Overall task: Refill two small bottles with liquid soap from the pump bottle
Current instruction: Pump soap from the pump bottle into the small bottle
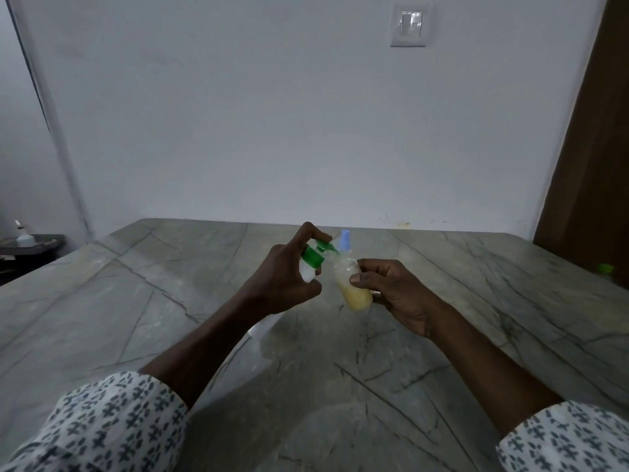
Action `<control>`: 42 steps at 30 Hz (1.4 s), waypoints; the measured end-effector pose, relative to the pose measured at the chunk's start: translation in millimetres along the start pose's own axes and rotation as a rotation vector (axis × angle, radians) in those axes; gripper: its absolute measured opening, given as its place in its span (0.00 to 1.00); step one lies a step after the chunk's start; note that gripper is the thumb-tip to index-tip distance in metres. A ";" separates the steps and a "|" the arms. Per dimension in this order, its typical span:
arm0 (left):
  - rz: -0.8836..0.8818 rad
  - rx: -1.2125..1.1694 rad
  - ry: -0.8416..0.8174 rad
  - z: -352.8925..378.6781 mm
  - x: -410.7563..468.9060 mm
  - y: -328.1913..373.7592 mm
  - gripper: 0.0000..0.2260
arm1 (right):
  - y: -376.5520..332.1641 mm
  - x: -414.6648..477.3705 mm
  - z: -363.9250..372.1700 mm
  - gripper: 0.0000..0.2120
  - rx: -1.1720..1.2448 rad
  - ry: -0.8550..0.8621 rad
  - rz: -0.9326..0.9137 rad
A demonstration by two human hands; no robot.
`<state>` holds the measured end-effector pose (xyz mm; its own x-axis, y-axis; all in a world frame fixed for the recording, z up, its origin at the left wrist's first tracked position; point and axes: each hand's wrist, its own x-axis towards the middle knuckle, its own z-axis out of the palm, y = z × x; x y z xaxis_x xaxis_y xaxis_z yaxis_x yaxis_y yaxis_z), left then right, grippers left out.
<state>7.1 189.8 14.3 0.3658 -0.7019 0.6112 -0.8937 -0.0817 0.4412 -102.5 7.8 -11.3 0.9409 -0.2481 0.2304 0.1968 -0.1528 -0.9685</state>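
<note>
My left hand [287, 270] grips a white pump bottle [69, 269] with a green pump head [315, 253], tilted over the table; my forefinger lies on top of the pump. The green spout points at the mouth of a small clear bottle [352, 284] partly filled with yellowish soap. My right hand [391, 287] holds that small bottle, tilted toward the spout. Just behind it a pale blue cap [344, 240] shows, seemingly on a second small bottle whose body is hidden.
A grey veined stone table [442, 335] fills the lower view. A small green cap [606, 268] lies at its far right edge. A dark side shelf [30, 241] with a small white bottle stands at the far left. A brown door is on the right.
</note>
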 end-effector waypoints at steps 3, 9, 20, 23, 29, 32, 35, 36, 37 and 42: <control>0.007 -0.001 -0.013 -0.1 0.4 1.0 0.31 | -0.3 -0.5 -1.0 0.09 0.007 -0.002 -0.007; 0.041 0.017 0.000 -0.5 0.0 1.1 0.33 | 0.4 -0.3 -2.6 0.09 0.022 0.007 -0.018; 0.008 0.004 0.013 -0.5 -1.4 3.3 0.27 | -1.8 -1.5 1.1 0.08 -0.001 0.015 -0.013; 0.019 -0.001 -0.006 -0.3 -1.3 3.5 0.31 | -2.4 -2.0 0.4 0.09 0.006 0.009 -0.018; 0.033 0.006 -0.002 0.5 -0.4 2.2 0.34 | -2.0 -1.2 -1.8 0.09 0.028 0.009 -0.029; 0.027 0.006 0.011 0.5 -0.3 2.0 0.33 | -0.7 -0.8 -1.9 0.09 0.026 0.009 -0.029; 0.029 0.008 0.032 0.8 -0.8 2.4 0.30 | -0.8 -0.7 -0.8 0.08 0.026 0.006 -0.026; 0.027 0.010 0.038 0.7 -1.1 2.5 0.28 | -0.9 -0.6 -0.2 0.08 0.020 0.005 -0.024; 0.026 0.013 0.043 0.6 -1.3 2.6 0.27 | -1.0 -0.8 0.5 0.08 0.014 0.005 -0.022; 0.015 -0.002 0.021 0.9 -0.5 3.1 0.29 | -1.4 -2.6 0.3 0.09 0.007 -0.006 -0.029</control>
<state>3.9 189.2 14.7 0.3578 -0.6878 0.6316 -0.8987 -0.0700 0.4329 -105.1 9.0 -10.6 0.9367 -0.2375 0.2573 0.2254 -0.1534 -0.9621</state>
